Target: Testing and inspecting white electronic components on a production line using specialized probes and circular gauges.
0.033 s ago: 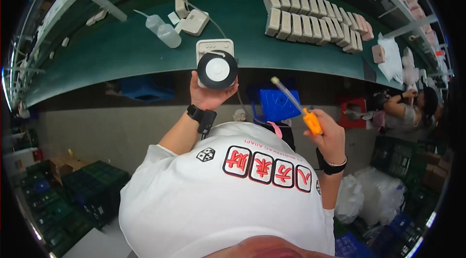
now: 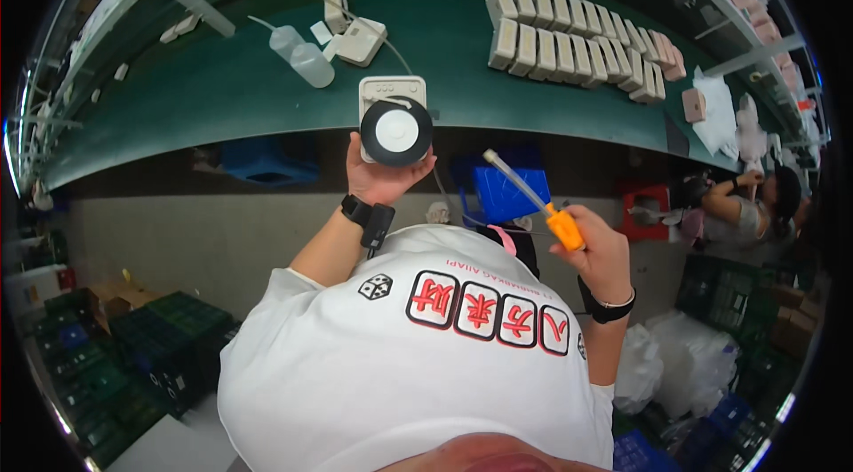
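Observation:
My left hand [image 2: 387, 177] is closed round the near end of a small white device shaped like a record player [image 2: 382, 88]. The device has a black ring with a white middle and a thin pale arm across its far side. It is held at the bench's front edge, its top facing up. My right hand [image 2: 597, 245], off to the right, is closed round the orange handle of a tool [image 2: 565, 228] with a long pale shaft. The shaft points up and left, its tip apart from the device. What kind of tool it is I cannot tell.
On the green bench [image 2: 240, 108] stand two clear squeeze bottles [image 2: 311, 65], a white box-shaped part [image 2: 361, 41] and a cable. Two rows of cream and pink cases [image 2: 566, 54] stand at the back right. A blue stool [image 2: 511, 192] is below; another person [image 2: 746, 205] sits far right.
My right hand and the orange-handled tool have shifted slightly left, and the tool's tip sits a little lower and nearer the device. My left hand still holds the device.

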Motion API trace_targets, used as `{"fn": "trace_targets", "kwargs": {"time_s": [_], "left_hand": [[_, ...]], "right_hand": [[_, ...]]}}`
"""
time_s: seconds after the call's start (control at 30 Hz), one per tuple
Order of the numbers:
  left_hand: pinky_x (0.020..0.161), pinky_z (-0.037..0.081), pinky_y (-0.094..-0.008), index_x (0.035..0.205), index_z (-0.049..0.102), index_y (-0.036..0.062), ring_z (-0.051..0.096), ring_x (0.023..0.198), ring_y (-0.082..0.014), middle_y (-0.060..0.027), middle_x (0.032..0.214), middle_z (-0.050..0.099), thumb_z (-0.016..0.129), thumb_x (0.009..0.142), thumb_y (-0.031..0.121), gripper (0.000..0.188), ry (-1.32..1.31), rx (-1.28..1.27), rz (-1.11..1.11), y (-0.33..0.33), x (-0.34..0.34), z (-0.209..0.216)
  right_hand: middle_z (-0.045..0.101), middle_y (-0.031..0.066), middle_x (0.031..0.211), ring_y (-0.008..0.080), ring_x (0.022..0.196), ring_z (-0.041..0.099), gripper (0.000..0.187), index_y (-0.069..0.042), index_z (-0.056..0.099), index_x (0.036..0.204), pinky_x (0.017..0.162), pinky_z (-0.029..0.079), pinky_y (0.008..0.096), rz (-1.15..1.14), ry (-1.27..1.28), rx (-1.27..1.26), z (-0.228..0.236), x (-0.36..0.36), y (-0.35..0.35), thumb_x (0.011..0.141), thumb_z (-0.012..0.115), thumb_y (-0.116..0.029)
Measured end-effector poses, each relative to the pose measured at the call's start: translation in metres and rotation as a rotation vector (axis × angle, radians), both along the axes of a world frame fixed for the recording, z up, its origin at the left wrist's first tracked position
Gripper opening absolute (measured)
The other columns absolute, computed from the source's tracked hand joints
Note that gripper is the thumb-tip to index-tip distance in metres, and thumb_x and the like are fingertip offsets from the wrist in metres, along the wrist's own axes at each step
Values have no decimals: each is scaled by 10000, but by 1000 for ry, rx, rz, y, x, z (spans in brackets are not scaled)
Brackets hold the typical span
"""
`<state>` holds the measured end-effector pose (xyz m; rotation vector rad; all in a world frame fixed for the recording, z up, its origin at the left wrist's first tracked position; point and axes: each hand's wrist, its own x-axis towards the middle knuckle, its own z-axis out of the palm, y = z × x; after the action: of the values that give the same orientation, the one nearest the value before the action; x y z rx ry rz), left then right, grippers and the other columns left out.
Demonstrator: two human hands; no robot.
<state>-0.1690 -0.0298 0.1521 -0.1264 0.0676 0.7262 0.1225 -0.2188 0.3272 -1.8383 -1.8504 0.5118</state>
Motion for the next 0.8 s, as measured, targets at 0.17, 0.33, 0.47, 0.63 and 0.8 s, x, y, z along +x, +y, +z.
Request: {"fn": "trace_targets", "kwargs": {"time_s": [0.17,0.33,0.47,0.63,0.8], "left_hand": [[1083,368,-575,1444,403,124,454,1292,-388,-170,1410,476,752,746,519,875,166,67,93,-5,-28,3],[1056,390,-508,1439,411,113,493,1237,-329,-149,1394,486,798,728,415,864,819,164,253,-5,-59,-24],[1025,409,-459,1434,422,119,474,1227,-326,-149,1381,475,824,689,298,865,1539,641,344,1,-74,-27],[983,426,-443,1412,448,114,480,1160,-347,-171,1315,485,833,605,194,899,2380,1305,283,-11,-76,14],[984,423,-448,1406,460,131,482,1122,-369,-170,1317,479,827,563,178,921,2398,1662,205,-21,-83,18]], "right_hand": [[649,127,937,352,741,616,451,-18,636,880,610,491,377,187,-156,-210,-15,-9,38,774,750,-441],[596,116,773,340,670,607,493,-31,607,796,580,475,408,342,-293,-308,-33,-17,82,762,720,-510],[577,116,733,336,636,592,513,-36,605,785,565,467,407,426,-352,-290,-47,-11,111,762,701,-539],[589,117,739,327,644,596,514,-33,618,786,567,467,399,518,-320,-282,-46,-17,125,778,688,-542],[602,125,745,326,665,599,530,-26,621,777,588,469,402,602,-325,-302,-43,-19,135,779,683,-552]]}}
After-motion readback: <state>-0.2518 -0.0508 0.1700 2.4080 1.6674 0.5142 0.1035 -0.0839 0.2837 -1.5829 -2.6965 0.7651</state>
